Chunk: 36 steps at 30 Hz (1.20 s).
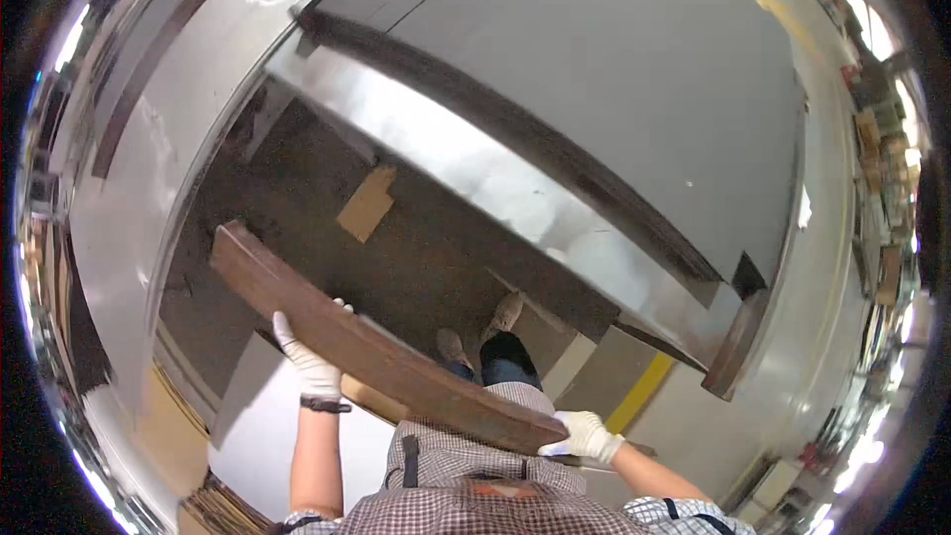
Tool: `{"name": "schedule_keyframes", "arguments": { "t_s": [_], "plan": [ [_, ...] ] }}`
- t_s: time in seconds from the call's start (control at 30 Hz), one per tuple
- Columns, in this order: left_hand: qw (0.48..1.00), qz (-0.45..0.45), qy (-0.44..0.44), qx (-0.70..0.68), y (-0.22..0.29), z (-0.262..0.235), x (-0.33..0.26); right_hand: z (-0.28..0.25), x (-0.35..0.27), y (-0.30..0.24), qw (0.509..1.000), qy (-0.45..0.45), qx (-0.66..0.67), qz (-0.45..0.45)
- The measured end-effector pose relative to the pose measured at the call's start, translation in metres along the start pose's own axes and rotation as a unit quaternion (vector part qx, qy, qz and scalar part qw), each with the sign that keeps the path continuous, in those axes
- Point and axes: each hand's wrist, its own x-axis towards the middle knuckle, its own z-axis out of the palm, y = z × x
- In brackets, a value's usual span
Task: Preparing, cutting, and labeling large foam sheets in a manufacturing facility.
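Plank (376, 352) | left hand (309, 362) gripping | right hand (586, 436) gripping end

Long plank (367, 347): dark brown, matt, rough, rusty-looking. Left hand (309, 362) and right hand (586, 436) in white knit cloth gloves. Machine panels (466, 163) far: glossy bare metal. Floor (297, 198): dull, dark. Cardboard scrap (368, 203): matt tan.

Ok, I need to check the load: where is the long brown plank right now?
The long brown plank crosses the lower middle of the head view, carried between the gloved left hand and right hand, above the person's shoes.
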Motion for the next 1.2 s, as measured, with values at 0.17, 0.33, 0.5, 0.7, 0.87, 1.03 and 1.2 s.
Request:
{"name": "schedule_keyframes", "arguments": {
  "t_s": [0.17,0.33,0.5,0.7,0.87,1.03,1.2],
  "plan": [
    [0.984,-0.075,-0.16,-0.016,-0.011,0.09,0.022,-0.051,-0.092,-0.014,0.965,0.25,-0.074,0.001],
    [0.987,-0.126,-0.099,0.017,-0.032,0.182,-0.028,-0.041,-0.157,-0.019,0.894,0.391,-0.212,0.061],
    [0.959,-0.065,-0.103,0.254,-0.05,0.21,0.041,-0.108,-0.14,-0.009,0.878,0.419,-0.22,0.076],
    [0.901,-0.116,-0.08,0.411,-0.039,0.215,0.078,-0.15,-0.119,-0.011,0.893,0.392,-0.222,0.017],
    [0.827,-0.122,-0.075,0.544,0.0,0.242,0.099,-0.187,-0.074,-0.015,0.871,0.42,-0.256,-0.006],
    [0.669,-0.244,-0.149,0.687,0.037,0.305,0.068,-0.213,-0.07,-0.026,0.848,0.456,-0.266,-0.051],
    [0.643,0.022,-0.309,0.7,0.101,0.364,0.151,-0.297,-0.118,-0.01,0.729,0.642,-0.237,-0.025]
  ]
}}
